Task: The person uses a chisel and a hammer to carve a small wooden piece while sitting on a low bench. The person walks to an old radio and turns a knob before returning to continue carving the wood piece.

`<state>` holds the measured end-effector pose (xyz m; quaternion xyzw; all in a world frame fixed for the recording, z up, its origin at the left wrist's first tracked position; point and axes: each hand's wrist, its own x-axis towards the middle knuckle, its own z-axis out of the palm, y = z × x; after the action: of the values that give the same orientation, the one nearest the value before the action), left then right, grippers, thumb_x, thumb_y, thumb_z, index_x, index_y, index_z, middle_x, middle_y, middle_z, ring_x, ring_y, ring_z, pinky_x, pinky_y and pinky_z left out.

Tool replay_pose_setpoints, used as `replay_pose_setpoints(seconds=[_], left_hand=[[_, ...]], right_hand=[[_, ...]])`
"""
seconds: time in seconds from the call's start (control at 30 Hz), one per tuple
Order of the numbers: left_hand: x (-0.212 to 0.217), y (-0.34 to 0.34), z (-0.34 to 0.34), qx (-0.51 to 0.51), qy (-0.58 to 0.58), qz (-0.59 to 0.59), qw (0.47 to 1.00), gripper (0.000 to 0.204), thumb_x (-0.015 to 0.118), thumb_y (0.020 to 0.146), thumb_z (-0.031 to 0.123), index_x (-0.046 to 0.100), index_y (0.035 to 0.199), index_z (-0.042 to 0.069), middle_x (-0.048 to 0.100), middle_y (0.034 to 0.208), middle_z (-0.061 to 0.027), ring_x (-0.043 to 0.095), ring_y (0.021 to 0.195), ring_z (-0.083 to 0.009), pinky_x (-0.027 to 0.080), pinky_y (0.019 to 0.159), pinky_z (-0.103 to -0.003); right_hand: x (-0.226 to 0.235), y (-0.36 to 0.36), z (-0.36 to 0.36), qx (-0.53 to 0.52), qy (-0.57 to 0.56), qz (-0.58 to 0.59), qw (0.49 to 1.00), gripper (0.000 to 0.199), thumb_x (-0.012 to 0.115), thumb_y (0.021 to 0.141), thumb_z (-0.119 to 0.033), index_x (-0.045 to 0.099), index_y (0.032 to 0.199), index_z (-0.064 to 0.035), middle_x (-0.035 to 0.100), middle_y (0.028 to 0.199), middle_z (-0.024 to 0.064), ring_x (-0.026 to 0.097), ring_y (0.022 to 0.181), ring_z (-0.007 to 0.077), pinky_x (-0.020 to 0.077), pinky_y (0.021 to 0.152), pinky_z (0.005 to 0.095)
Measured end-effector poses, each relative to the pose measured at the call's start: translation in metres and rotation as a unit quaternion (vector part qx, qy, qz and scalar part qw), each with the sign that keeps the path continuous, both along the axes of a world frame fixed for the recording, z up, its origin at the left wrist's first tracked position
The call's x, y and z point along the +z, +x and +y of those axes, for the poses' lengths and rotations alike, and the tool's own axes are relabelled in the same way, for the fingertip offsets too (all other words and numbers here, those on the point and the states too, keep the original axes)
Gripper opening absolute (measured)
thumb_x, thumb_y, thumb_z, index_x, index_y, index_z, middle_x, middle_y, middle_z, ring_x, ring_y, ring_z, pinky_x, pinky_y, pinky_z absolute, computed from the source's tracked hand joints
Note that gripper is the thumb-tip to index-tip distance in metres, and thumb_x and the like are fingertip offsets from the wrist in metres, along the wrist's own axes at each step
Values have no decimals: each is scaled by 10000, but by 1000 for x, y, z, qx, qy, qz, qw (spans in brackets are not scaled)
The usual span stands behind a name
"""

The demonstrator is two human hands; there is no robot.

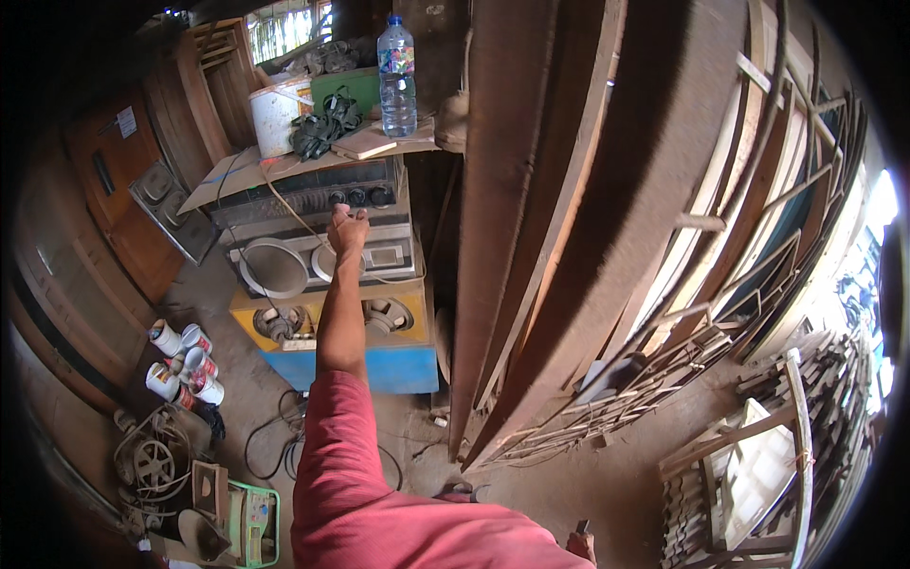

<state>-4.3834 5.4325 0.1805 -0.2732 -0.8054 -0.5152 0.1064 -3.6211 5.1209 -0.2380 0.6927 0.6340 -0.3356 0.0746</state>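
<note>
Head view: in a crowded wood workshop, a person in a red sleeve stretches the left hand [347, 228] up to a stack of old audio gear. The fingers are loosely spread and clasp nothing, the tips at the row of dark knobs [355, 197] on the upper unit [303, 194]. The right hand [580, 544] barely shows at the lower edge; whether it is clenched or slack cannot be told.

The knobs sit on the front of the upper unit, which rests on a grey player [284, 261], above a yellow-and-blue speaker box [403, 332]. They look small, hard and round, probably dusty, best pinched at the rim between thumb and forefinger and turned lightly. The stack itself looks heavy and stiff, its loose cables easy to snag.

On the cardboard sheet [223, 175] topping the stack stand a clear water bottle [397, 81], seemingly about two-thirds full, and a white bucket [280, 116] whose contents are hidden. A dark bundle of straps [322, 128] lies between them. On the floor at left, a cluster of paint cans [185, 365] stands with lids on. Long planks [569, 218] lean at right.
</note>
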Motion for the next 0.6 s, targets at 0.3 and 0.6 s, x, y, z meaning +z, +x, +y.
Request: replay_pose_setpoints(seconds=[0.3, 0.6], left_hand=[[20, -22, 29, 3, -44, 30, 999, 430, 736, 768, 295, 604, 1115, 78, 665, 1075, -211, 634, 1005, -411, 503, 883, -462], [12, -30, 32, -1, -27, 75, 997, 367, 723, 781, 284, 630, 1053, 56, 683, 1028, -191, 645, 982, -390, 511, 861, -445]], right_hand=[[5, -11, 6, 1, -18, -37, 999, 160, 634, 793, -190, 632, 644, -131, 631, 592, 58, 646, 553, 220, 504, 513, 381], [0, -3, -3, -8, -27, -52, 998, 152, 636, 788, -195, 622, 652, -130, 619, 583, 54, 637, 543, 222, 499, 510, 383]])
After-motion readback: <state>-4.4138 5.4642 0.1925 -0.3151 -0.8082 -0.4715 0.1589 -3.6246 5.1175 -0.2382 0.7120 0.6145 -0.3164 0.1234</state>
